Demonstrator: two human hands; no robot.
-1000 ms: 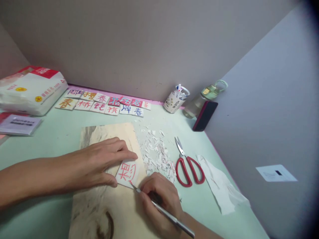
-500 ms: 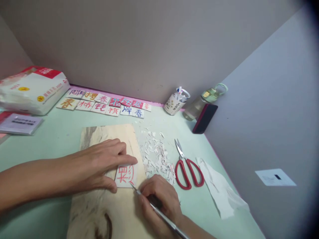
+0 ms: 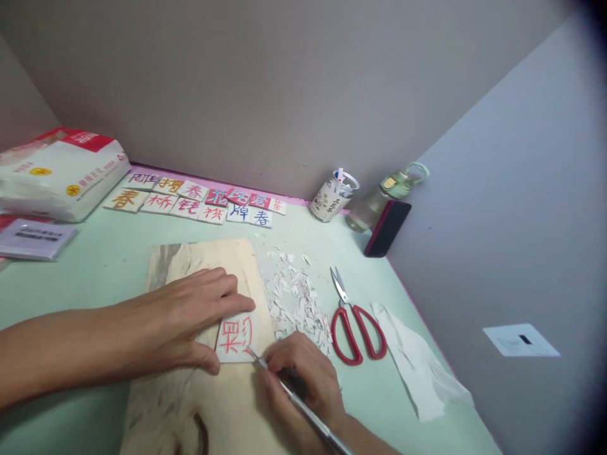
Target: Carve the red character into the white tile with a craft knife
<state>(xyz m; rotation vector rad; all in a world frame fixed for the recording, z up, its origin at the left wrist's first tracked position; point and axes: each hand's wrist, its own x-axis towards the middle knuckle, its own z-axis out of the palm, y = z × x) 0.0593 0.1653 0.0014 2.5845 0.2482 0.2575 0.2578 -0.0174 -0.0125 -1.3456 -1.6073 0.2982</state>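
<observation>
A small white paper square (image 3: 237, 340) with a red character lies on a wooden board (image 3: 199, 385). My left hand (image 3: 190, 316) presses flat on the square, fingers and thumb holding its edges. My right hand (image 3: 301, 382) is closed round a thin metal craft knife (image 3: 303, 407). The knife's tip touches the lower right corner of the paper square.
White paper scraps (image 3: 296, 300) lie right of the board, then red scissors (image 3: 351, 319) and a crumpled tissue (image 3: 417, 366). Finished character squares (image 3: 199, 199) line the back. A tissue pack (image 3: 57, 170), a cup (image 3: 332, 196), a bottle (image 3: 384, 193) and a phone (image 3: 386, 229) stand around.
My left hand turned the paper square a little, so the character now sits squarer to me. The knife tip stayed at the square's lower right corner.
</observation>
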